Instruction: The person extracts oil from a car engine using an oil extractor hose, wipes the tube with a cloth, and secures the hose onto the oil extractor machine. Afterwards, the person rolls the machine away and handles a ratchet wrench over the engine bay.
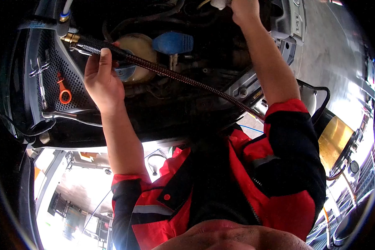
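My left hand (104, 79) is closed round the black grip (96, 46) of a hose, with the thumb laid along its top. A brass fitting (71, 38) joins the grip's far end to a pipe piece with a blue-ringed pale tube (65, 12). From the grip, the spring-wrapped hose (187, 81) runs down to the right and passes behind my right sleeve. At the top edge, my right hand (245, 11) is partly cut off, its fingers out of sight. Beside it is a crumpled white thing (220, 3), perhaps cloth.
Under the hose sit a yellowed reservoir (143, 48) and a blue cap (173, 43) in the dark engine bay. An orange-ringed dipstick (65, 95) and a ratchet (73, 116) lie on the perforated panel at left. A canister of amber liquid (336, 135) stands at right.
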`<state>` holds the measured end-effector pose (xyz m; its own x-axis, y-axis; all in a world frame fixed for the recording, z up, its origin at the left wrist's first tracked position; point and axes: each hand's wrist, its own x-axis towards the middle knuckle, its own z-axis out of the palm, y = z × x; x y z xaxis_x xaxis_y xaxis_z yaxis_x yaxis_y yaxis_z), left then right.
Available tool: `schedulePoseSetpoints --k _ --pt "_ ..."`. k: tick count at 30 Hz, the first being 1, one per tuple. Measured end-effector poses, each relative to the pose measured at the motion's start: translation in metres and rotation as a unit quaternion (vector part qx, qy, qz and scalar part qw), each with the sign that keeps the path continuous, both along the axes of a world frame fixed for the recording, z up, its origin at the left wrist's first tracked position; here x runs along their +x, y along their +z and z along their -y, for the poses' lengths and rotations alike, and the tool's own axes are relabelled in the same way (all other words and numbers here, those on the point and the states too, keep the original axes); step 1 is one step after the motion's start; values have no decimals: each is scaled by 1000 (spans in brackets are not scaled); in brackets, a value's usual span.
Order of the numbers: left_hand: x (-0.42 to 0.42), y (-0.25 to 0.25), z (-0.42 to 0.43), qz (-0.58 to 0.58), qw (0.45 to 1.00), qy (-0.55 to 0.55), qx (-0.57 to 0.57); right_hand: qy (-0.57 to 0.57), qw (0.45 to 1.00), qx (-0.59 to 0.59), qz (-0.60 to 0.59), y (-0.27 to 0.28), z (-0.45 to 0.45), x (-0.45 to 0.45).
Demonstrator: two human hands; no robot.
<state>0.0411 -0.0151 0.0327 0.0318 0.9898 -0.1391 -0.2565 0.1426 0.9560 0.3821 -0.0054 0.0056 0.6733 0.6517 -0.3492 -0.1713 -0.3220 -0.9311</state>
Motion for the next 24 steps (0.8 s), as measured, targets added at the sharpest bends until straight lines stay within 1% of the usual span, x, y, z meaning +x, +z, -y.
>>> schedulePoseSetpoints --k 1,3,4,7,11,12,15,16,19,20,23,24 --pt "-1 -1 0 1 1000 -1 0 -39 999 -11 13 12 -3 -4" --pt "-1 -1 0 4 1000 -3 4 22 996 -27 83 11 1 13" --pt "-1 -1 0 4 1000 -5 5 -2 997 2 74 11 -4 14" --pt "1 0 0 -5 1000 3 4 12 996 47 80 -3 -20 25" --pt "0 -1 -1 -8 1000 -11 13 15 997 79 9 -6 -36 12" --pt "1 -1 -1 -6 1000 -13 13 30 996 77 19 -7 -35 8" --pt "0 -3 -2 -1 1000 -12 14 12 996 65 56 -5 -36 1" --pt "0 -4 -2 0 1000 -10 16 20 996 39 72 5 -34 -1" --pt "1 -1 -1 -1 1000 -5 9 16 997 50 62 -7 -35 18" --pt "0 -2 -2 1 1000 -8 8 30 996 50 68 -9 -31 25" --pt "-2 -5 -2 -2 1000 -13 9 -14 992 129 3 -14 -28 27" --pt "-1 -5 -2 -10 1000 -12 11 -8 991 134 -2 -17 -29 29"
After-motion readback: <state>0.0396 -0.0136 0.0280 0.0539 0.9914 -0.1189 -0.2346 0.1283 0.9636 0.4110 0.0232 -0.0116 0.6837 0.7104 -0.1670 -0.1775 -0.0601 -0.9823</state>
